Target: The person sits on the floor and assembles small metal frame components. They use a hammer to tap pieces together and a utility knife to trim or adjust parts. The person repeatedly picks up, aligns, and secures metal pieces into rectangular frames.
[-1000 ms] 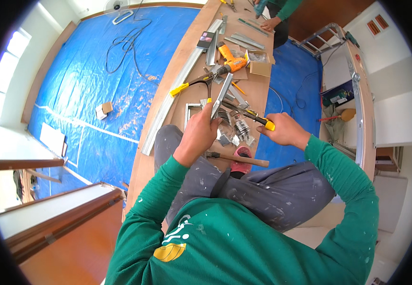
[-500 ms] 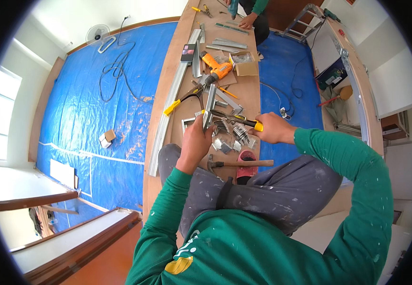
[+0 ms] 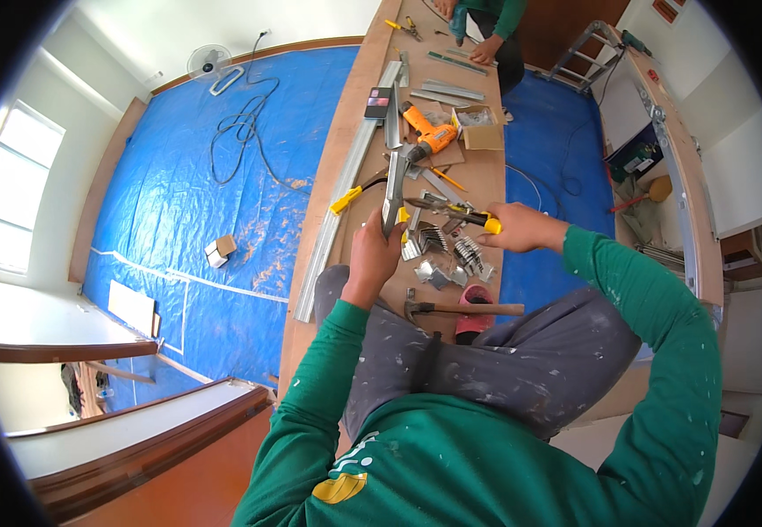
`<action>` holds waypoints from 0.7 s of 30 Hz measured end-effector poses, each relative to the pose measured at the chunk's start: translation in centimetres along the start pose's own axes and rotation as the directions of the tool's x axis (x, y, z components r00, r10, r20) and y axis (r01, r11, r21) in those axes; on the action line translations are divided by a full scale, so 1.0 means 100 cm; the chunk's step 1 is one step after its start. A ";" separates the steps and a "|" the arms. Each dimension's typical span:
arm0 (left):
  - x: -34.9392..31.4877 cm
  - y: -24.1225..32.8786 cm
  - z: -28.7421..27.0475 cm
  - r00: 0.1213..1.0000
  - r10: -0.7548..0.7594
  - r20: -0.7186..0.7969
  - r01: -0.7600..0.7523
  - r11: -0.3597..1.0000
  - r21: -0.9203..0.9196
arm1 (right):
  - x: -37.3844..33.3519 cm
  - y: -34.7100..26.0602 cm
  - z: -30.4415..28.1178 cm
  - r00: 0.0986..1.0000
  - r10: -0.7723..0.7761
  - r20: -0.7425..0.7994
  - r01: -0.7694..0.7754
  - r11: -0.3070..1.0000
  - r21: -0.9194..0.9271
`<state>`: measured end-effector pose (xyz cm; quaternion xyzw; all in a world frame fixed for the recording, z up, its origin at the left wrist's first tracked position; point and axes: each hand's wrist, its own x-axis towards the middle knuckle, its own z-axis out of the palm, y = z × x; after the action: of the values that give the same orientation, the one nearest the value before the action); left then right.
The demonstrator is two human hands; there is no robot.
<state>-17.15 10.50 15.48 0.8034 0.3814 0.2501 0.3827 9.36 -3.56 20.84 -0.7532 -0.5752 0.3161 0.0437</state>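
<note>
Left hand (image 3: 372,255) fingers clamped on metal strip (image 3: 393,189), strip pointing at 12 o'clock over counter (image 3: 486,176). Right hand (image 3: 517,230) fingers wrapped around snips (image 3: 451,211). Hold strip steady, cut slow, keep fingers off blades.

1. The left hand (image 3: 372,255) grips a short metal channel strip (image 3: 392,189), held upright over the long wooden board (image 3: 346,149).
2. The right hand (image 3: 521,227) holds yellow-handled snips (image 3: 451,211), their blades touching the strip.
3. Cut metal pieces (image 3: 447,255) lie just near of the hands.
4. A hammer (image 3: 460,308) rests nearer, by the knees.
5. An orange drill (image 3: 429,136) lies farther along the board.
6. Blue tarp (image 3: 196,202) covers the floor at left.
</note>
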 end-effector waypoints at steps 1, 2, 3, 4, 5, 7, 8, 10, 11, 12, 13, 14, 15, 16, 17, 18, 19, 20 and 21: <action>0.000 -0.006 -0.003 0.999 0.017 -0.028 -0.017 1.000 0.016 | 0.001 -0.004 -0.007 0.997 0.035 0.062 -0.036 0.999 0.012; -0.001 -0.012 -0.006 0.998 0.035 -0.055 -0.034 0.999 0.032 | 0.003 -0.003 -0.012 0.997 0.017 0.072 -0.018 1.000 0.008; -0.001 -0.013 -0.008 0.995 0.061 -0.077 -0.060 0.998 0.021 | 0.003 0.001 -0.016 0.997 0.005 0.081 -0.006 1.000 0.006; -0.001 -0.012 -0.009 0.992 0.083 -0.099 -0.082 0.996 0.015 | 0.003 -0.002 -0.020 0.996 -0.011 0.093 0.010 1.000 0.008; -0.002 -0.011 -0.011 0.987 0.106 -0.120 -0.106 0.994 0.010 | 0.005 -0.007 -0.024 0.993 -0.013 0.119 0.013 1.000 0.007; -0.005 0.006 -0.019 0.996 0.031 -0.089 -0.029 0.999 0.020 | 0.007 -0.008 -0.025 0.993 -0.057 0.103 0.055 0.998 0.021; -0.005 0.010 -0.022 0.997 -0.007 -0.074 0.009 1.000 0.025 | 0.009 -0.007 -0.023 0.992 -0.078 0.095 0.075 0.997 0.027; -0.007 0.009 -0.022 0.996 0.011 -0.091 -0.008 0.999 0.032 | 0.013 -0.009 -0.020 0.991 -0.110 0.080 0.110 0.994 0.001; -0.007 0.008 -0.022 0.995 0.021 -0.099 -0.017 0.999 0.036 | 0.015 -0.011 -0.018 0.989 -0.125 0.073 0.127 0.992 -0.011; -0.007 0.004 -0.020 0.993 0.028 -0.111 -0.024 0.999 0.045 | 0.016 -0.014 -0.016 0.990 -0.121 0.069 0.122 0.993 -0.005; -0.007 -0.003 -0.017 0.992 0.037 -0.123 -0.030 0.998 0.054 | 0.017 -0.018 -0.015 0.991 -0.117 0.065 0.117 0.993 0.002; -0.007 -0.009 -0.015 0.990 0.045 -0.134 -0.037 0.997 0.064 | 0.017 -0.021 -0.013 0.992 -0.113 0.060 0.112 0.994 0.009; -0.006 -0.008 -0.013 0.989 0.033 -0.143 -0.025 0.998 0.058 | 0.018 -0.019 -0.012 0.991 -0.126 0.050 0.126 0.992 0.017; -0.005 -0.008 -0.011 0.988 0.022 -0.153 -0.014 0.999 0.053 | 0.018 -0.017 -0.010 0.989 -0.140 0.038 0.139 0.990 0.024; -0.005 -0.007 -0.009 0.987 0.010 -0.162 -0.003 0.999 0.047 | 0.018 -0.015 -0.009 0.988 -0.153 0.027 0.152 0.988 0.032; -0.005 -0.007 -0.009 0.987 -0.001 -0.161 0.007 0.999 0.036 | 0.018 -0.015 -0.009 0.989 -0.147 0.027 0.145 0.988 0.043; -0.006 -0.006 -0.009 0.987 -0.013 -0.159 0.017 1.000 0.025 | 0.016 -0.015 -0.009 0.990 -0.139 0.027 0.138 0.989 0.054; -0.006 -0.006 -0.008 0.987 -0.024 -0.157 0.026 1.000 0.013 | 0.015 -0.016 -0.010 0.991 -0.132 0.026 0.130 0.989 0.064; -0.006 -0.006 -0.008 0.985 -0.008 -0.171 0.010 1.000 0.010 | 0.014 -0.017 -0.011 0.993 -0.113 0.031 0.111 0.992 0.059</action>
<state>-18.34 10.56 15.44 0.7793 0.4177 0.3142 0.3457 8.68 -1.40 21.84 -0.7126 -0.6080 0.3424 0.0733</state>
